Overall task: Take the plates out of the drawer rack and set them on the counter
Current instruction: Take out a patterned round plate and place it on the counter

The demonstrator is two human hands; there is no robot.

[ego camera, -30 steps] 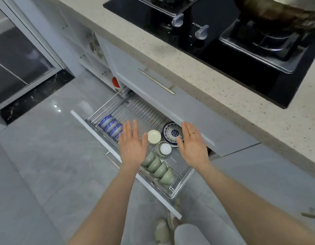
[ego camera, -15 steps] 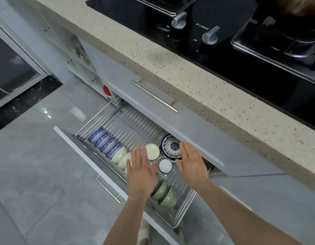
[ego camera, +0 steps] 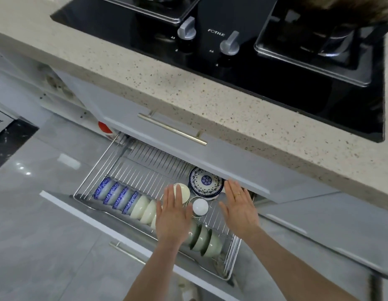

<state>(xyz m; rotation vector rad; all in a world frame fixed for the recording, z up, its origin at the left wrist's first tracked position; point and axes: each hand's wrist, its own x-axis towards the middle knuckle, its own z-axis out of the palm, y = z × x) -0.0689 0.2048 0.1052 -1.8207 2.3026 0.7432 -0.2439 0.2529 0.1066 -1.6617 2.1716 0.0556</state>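
Our left hand (ego camera: 173,216) and right hand (ego camera: 239,208) hover flat, fingers straight, holding nothing. Just ahead and between them, nearer our right hand, the blue-patterned plate (ego camera: 205,184) lies in the wire drawer rack (ego camera: 145,168), tucked partly under the upper drawer front (ego camera: 188,151).

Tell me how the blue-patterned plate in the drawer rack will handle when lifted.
The blue-patterned plate looks like glazed ceramic: probably stiff, slick, breakable. It lies face up on the wire rack, so it should not roll. Its far edge sits under the upper drawer front, so lifting straight up may knock it.
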